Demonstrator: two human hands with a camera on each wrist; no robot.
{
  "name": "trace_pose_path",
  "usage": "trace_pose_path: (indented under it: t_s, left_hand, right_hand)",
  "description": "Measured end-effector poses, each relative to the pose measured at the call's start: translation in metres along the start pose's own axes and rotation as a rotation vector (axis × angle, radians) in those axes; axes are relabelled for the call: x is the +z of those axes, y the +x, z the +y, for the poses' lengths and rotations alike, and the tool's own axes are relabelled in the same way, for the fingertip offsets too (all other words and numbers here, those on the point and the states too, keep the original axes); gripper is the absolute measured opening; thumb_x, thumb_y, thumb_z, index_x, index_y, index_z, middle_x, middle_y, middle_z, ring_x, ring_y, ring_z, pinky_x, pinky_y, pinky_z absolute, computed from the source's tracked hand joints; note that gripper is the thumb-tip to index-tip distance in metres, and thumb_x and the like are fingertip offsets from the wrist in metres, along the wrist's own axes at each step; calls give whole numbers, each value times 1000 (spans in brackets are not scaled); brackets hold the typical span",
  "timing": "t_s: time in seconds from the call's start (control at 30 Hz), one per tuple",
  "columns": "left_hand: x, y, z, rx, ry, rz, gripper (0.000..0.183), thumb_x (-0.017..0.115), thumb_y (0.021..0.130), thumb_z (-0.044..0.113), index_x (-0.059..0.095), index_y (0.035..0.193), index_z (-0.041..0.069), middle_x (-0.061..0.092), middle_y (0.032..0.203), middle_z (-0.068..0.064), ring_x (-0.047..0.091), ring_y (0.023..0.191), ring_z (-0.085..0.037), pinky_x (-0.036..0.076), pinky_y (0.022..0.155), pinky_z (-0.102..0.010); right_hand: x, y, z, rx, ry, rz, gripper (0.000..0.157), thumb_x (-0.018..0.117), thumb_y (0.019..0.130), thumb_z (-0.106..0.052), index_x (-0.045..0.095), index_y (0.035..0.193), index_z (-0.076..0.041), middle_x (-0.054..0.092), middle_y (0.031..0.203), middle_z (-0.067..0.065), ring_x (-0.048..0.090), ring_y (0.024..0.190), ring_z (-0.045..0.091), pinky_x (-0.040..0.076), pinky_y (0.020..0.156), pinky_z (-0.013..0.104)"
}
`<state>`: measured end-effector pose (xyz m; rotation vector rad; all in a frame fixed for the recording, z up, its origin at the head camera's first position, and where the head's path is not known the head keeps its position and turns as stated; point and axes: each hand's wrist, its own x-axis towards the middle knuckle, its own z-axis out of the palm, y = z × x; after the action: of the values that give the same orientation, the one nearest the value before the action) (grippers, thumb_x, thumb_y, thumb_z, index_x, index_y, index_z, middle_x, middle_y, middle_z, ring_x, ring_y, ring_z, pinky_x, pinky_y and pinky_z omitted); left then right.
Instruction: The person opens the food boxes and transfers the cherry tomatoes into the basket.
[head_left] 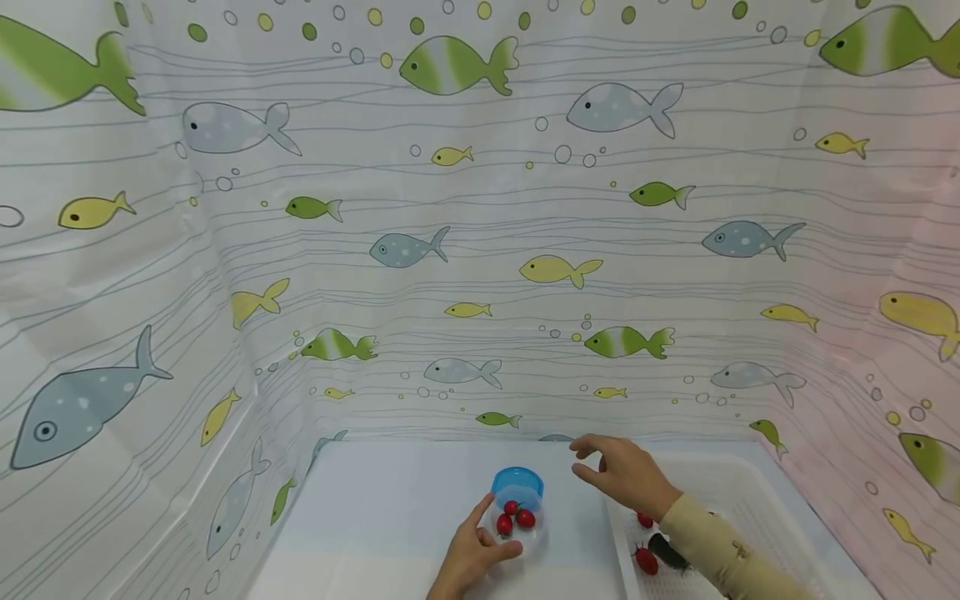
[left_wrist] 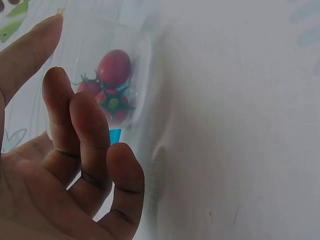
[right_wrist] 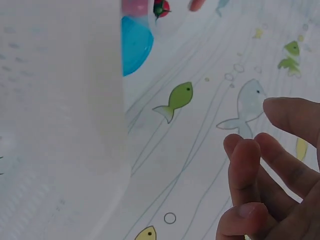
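3 tomatoes point(head_left: 525, 519) are red with green calyces point(left_wrist: 113, 103), their cup point(head_left: 531, 546) colourless, the backdrop point(head_left: 495, 187) patterned with green, yellow and grey-blue fish point(head_left: 453, 65).

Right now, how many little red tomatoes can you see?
5: three tomatoes in the clear container, two in the white basket; the sleeve may hide more.

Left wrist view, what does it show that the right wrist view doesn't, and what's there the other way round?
Only the left wrist view shows the palm and several fingers of the left hand, and three tomatoes together in the clear container.

Only the right wrist view shows the right hand, holding nothing, and the white tray.

Both show part of the clear container, some tomato, part of the round blue piece and the fish-printed sheet. A fingertip at the right wrist view's top edge is likely the left hand's.
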<state>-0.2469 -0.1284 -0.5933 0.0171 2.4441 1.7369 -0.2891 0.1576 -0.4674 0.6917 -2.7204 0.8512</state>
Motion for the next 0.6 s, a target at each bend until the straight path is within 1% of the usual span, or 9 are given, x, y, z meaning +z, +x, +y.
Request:
trace_pose_path:
  t_s: [0.1, 0.27, 0.37, 0.6]
  left_hand:
    - [1, 1, 0, -5, 4, 5, 105, 92, 73, 38, 36, 156, 6, 55, 65, 0, 52, 62, -16, 43, 57, -29]
    - [1, 2, 0, -2, 15, 11, 105, 91, 73, 40, 37, 156, 6, 56, 65, 0, 52, 61, -16, 42, 57, -29]
    - [0, 0, 1, 13, 6, 0, 103, 91, 75, 38, 36, 156, 5, 55, 64, 1, 52, 61, -15, 42, 56, -28]
    - [-1, -2, 2, 38, -13, -19, 100, 89, 78, 35, 36, 156, 5, 55, 64, 2, 51, 60, -13, 42, 55, -27]
  right_hand:
    - [7, 10, -7, -7, 26, -57, 29, 76, 92, -37, 72, 118, -23, 75, 105, -3, 57, 72, 6, 48, 58, 27]
    - [22, 27, -15, -32, 49, -145, 31, 76, 92, -36, 71, 118, -21, 74, 104, -2, 63, 81, 12, 53, 68, 34]
    - [32, 33, -19, -56, 51, -174, 32, 77, 91, -35, 71, 118, -19, 73, 103, -4, 66, 85, 14, 55, 72, 37]
    - [52, 40, -23, -86, 61, -229, 30, 78, 90, -31, 73, 117, -19, 74, 103, -4, 66, 91, 14, 56, 76, 40]
